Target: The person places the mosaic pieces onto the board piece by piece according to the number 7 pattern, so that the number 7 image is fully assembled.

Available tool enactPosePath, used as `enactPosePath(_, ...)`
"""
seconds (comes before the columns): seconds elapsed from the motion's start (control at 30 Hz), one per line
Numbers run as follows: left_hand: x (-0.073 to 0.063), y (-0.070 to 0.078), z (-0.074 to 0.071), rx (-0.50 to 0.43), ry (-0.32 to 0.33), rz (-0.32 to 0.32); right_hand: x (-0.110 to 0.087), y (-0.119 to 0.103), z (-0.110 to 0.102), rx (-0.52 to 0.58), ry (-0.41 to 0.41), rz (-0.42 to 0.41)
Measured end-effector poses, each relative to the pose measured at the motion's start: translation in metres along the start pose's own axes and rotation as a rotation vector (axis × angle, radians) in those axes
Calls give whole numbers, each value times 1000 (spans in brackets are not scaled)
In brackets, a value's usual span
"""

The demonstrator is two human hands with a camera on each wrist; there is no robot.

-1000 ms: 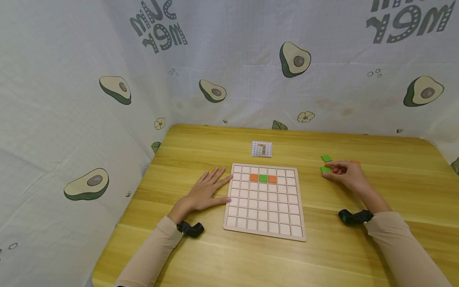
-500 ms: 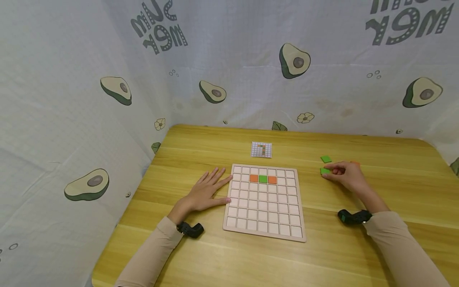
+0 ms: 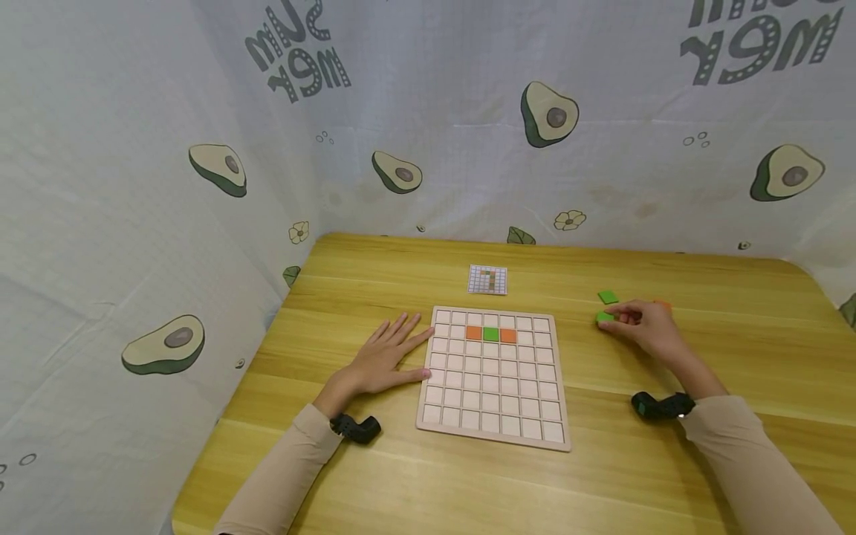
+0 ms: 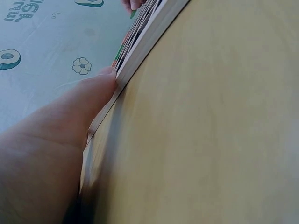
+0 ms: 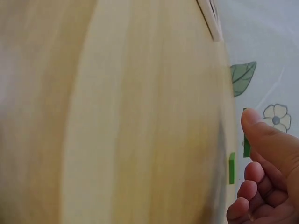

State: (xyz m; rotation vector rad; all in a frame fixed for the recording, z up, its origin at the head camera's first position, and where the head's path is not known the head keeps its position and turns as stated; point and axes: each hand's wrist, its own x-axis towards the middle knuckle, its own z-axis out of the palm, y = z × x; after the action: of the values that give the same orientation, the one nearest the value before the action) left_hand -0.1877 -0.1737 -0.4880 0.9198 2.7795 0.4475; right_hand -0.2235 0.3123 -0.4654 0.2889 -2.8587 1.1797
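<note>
My left hand [image 3: 377, 362] rests flat with spread fingers, its thumb and index fingertips at the left edge of a pale wooden grid board [image 3: 490, 383]. In the board's second row from the far side lie an orange tile [image 3: 474, 332], a green tile [image 3: 491, 334] and another orange tile [image 3: 508, 336]. To the right of the board, my right hand [image 3: 649, 327] pinches a square green tile [image 3: 604, 317] between thumb and finger. The right wrist view shows this held tile [image 5: 246, 145] raised off the tabletop, partly hidden by the thumb. The other fingers curl inward.
Just beyond the held tile a second green tile [image 3: 608, 297] lies on the wooden table [image 3: 401, 475]. An orange tile [image 3: 663, 305] is partly hidden behind my right hand. A small printed grid card [image 3: 488, 279] lies behind the board. An avocado-print curtain [image 3: 455, 148] hangs beyond the table.
The green tile in my right hand has shifted very slightly left and come up off the table. My left hand and the board stay as they were.
</note>
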Motion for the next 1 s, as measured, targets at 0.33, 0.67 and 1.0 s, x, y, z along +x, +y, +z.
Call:
enactPosePath(0.33,2,0,-1,12,1,-4,-2,-25,-1,-27,26,-3)
enactPosePath(0.67,2,0,-1,10,-12,-8,-6,-53,8,8,-22,-39)
enactPosePath(1.0,0,-2,1,12,-5,-11,-8,-74,30,41,-15,-70)
